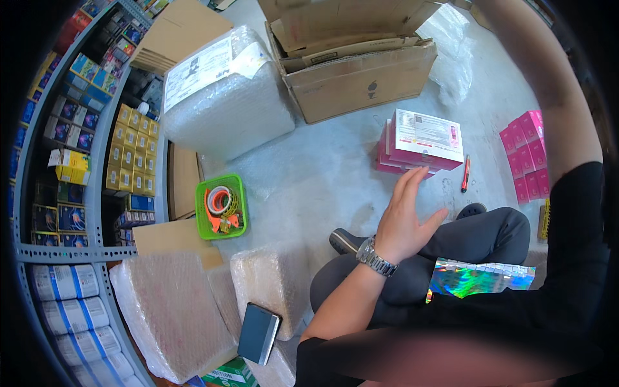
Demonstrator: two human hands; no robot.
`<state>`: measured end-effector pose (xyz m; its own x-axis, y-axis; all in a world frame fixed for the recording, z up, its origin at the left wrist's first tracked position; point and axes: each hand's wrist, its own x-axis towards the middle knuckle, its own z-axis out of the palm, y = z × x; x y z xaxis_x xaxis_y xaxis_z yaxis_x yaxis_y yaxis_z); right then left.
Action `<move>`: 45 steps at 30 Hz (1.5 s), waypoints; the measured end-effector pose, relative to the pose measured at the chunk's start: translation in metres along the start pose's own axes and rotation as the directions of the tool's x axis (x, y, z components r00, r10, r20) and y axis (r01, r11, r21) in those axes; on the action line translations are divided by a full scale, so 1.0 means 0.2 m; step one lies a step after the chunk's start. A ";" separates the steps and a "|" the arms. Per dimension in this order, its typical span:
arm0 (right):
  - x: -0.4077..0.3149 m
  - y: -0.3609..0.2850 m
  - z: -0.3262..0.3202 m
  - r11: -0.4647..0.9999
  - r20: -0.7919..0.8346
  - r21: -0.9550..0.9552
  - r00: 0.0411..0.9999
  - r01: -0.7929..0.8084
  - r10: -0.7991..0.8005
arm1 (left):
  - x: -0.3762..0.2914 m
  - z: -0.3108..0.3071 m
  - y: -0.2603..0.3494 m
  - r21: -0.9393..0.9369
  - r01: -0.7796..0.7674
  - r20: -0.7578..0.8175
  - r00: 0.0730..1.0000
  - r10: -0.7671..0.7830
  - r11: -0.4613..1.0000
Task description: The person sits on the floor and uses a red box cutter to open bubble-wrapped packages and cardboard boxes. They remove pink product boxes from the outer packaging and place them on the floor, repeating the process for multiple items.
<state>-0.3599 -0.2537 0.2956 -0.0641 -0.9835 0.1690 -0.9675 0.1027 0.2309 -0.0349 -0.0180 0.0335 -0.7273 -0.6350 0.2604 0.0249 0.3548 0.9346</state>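
Observation:
My left hand (404,215), with a metal wristwatch (376,256) at its wrist, is raised palm down with thumb and fingers apart, holding nothing. Its fingertips are just in front of a stack of pink and white boxes (428,135) on the floor; whether they touch is unclear. My right arm (551,63) reaches to the upper right, and its hand is out of view. A red and black pen or cutter (465,174) lies right of the stack. On my lap rests a shiny holographic sheet (483,278) with small stickers along one edge.
Ahead stand an opened cardboard box (358,82) and a bubble-wrapped parcel (227,111). A green basket (198,208) holds tape rolls. More wrapped parcels (169,309), one under a dark phone or wallet (259,334), lie lower left. Metal shelves (72,254) line the left; small pink boxes (527,155) stand right.

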 end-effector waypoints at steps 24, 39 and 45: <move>-0.01 -0.43 0.79 0.961 0.164 -0.068 0.953 0.268 -0.254 | -0.03 0.00 0.06 -0.034 0.055 0.111 0.993 -0.051 0.998; 0.17 -0.28 0.86 0.989 0.159 0.007 0.976 0.149 -0.149 | -0.02 -0.01 0.03 -0.027 0.128 0.169 0.978 -0.122 0.991; 0.25 -0.11 0.80 0.994 0.032 0.075 0.996 0.082 -0.084 | 0.00 -0.02 0.05 -0.039 0.145 0.184 0.973 -0.136 0.989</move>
<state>-0.3800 -0.3287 0.1463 0.0101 -0.9929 0.1183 -0.9851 0.0104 0.1716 -0.0319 -0.0164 0.0426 -0.8377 -0.5400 0.0819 -0.0544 0.2317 0.9713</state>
